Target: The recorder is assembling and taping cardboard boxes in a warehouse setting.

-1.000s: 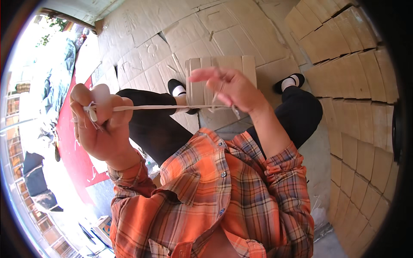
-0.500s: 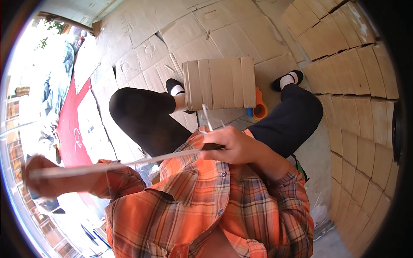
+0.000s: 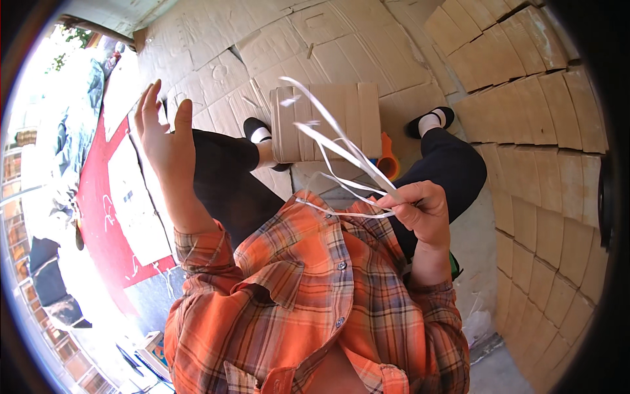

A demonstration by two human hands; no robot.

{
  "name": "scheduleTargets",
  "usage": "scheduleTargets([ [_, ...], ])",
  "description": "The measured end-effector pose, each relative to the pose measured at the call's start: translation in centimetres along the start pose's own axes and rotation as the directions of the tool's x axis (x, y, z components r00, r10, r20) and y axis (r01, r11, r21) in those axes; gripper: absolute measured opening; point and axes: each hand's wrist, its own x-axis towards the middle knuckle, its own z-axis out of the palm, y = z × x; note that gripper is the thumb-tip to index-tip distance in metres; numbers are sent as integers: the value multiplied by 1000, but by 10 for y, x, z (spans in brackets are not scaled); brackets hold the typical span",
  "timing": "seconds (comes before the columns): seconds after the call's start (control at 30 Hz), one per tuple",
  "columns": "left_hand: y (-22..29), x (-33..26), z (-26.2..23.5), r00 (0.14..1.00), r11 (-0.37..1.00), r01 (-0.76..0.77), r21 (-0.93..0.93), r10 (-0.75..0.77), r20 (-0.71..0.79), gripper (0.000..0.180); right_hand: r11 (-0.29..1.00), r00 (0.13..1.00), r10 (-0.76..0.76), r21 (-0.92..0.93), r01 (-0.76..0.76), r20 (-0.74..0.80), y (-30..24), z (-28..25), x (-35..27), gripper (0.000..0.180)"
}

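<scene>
My right hand point(image 3: 420, 209) is closed on several thin white plastic strips point(image 3: 344, 152), pinched between thumb and fingers in front of my lap. Their loose ends fan out to the upper left, partly across the near face of a closed cardboard box point(image 3: 325, 117) that stands between my feet. Off to the left, my left hand point(image 3: 164, 134) is raised with its fingers apart, and nothing shows in it. By the box's near right corner is an orange tape dispenser point(image 3: 387, 159), partly hidden behind the box.
Flattened cardboard sheets point(image 3: 289, 49) cover the floor ahead. Stacks of folded brown cardboard point(image 3: 525, 171) rise along the right side. To my left lie a red sheet point(image 3: 98, 217) and a crumpled grey-blue plastic cover point(image 3: 82, 118), with bright daylight beyond.
My left hand has swung from the far lower left up and forward, letting go of the stretched strip. My right hand has shifted right; the strips now hang loose from it.
</scene>
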Motion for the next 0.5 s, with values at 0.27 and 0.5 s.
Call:
scheduleTargets([
  [0.27, 82, -63, 46, 430, 602, -492, -629, 796, 426, 103, 982, 984, 170, 72, -174, 49, 7, 7, 10, 13],
  [0.5, 73, -97, 80, 315, 620, 369, -692, 618, 721, 53, 885, 973, -101, 466, -8, 209, 22, -1, 16, 18],
])
